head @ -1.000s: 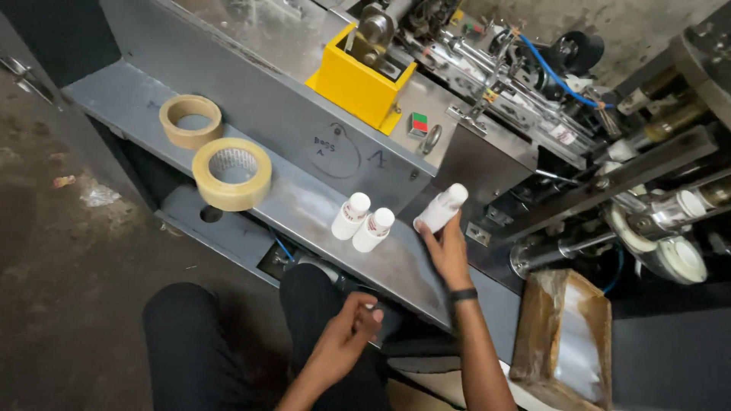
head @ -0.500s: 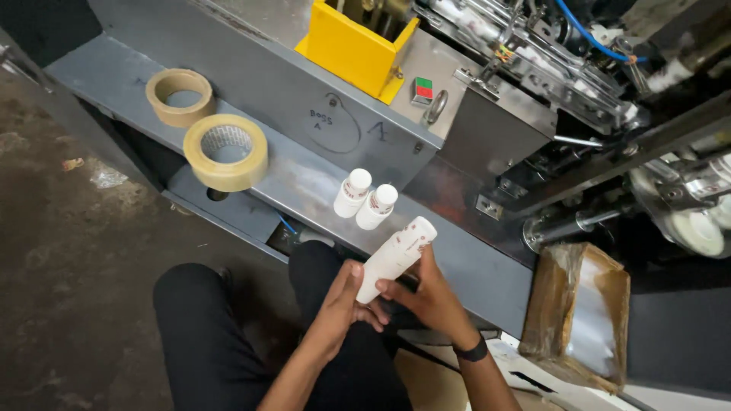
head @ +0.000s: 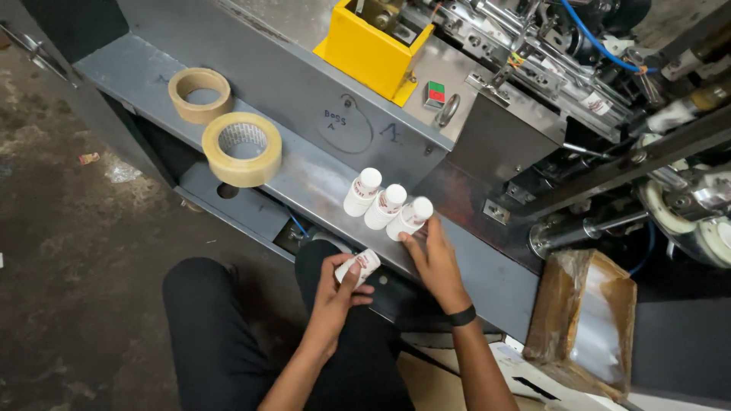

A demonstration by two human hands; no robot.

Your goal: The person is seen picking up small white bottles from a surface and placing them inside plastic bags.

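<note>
Three small white bottles stand in a row on the grey metal ledge [head: 304,179] of a machine. My right hand [head: 434,259] touches the base of the rightmost bottle [head: 411,217], with a black band on its wrist. The other two bottles [head: 362,192] [head: 385,205] stand just left of it. My left hand [head: 339,293] holds a short white piece [head: 359,266], like a bottle or label roll, close to the ledge's front edge and above my lap.
Two rolls of tape [head: 242,148] [head: 200,93] lie on the ledge to the left. A yellow box [head: 373,49] and a red-green switch [head: 435,93] sit on the machine behind. A plastic-lined cardboard box [head: 590,320] stands at the right. Dirty floor at the left.
My right hand has set a third bottle beside the two on the ledge. My left hand now holds a short white piece by itself, lower down.
</note>
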